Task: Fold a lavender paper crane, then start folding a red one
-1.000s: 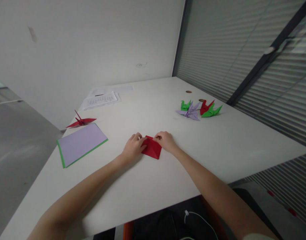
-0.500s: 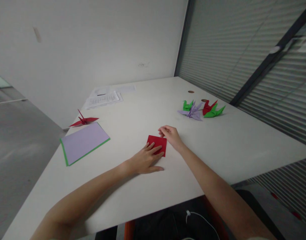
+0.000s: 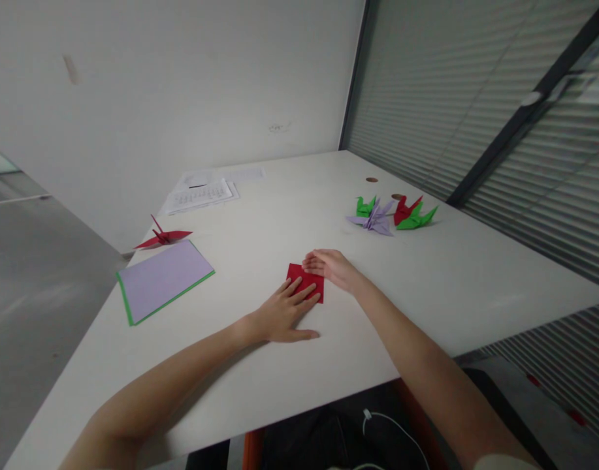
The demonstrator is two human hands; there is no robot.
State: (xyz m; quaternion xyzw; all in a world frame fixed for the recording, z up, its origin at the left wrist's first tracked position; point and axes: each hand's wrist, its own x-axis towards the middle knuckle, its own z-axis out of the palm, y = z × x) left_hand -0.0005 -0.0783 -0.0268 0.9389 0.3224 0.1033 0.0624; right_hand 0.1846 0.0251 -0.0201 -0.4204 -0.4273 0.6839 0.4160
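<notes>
A small folded red paper (image 3: 302, 277) lies flat on the white table (image 3: 426, 287) in front of me. My left hand (image 3: 285, 312) rests flat on the table with its fingers spread over the paper's near edge, pressing it down. My right hand (image 3: 331, 266) lies at the paper's far right corner, its fingers together and touching the top edge. Most of the paper's lower half is hidden under my left fingers.
A lilac sheet on a green sheet (image 3: 162, 279) lies at the left, with a red paper crane (image 3: 161, 236) behind it. Printed papers (image 3: 202, 192) sit further back. Green, lilac and red folded cranes (image 3: 392, 215) cluster at the right. A slatted glass wall runs along the right side.
The red paper went from a diamond pinched by both hands to a flat square. My left hand came down flat on it, and my right hand slid along its top edge.
</notes>
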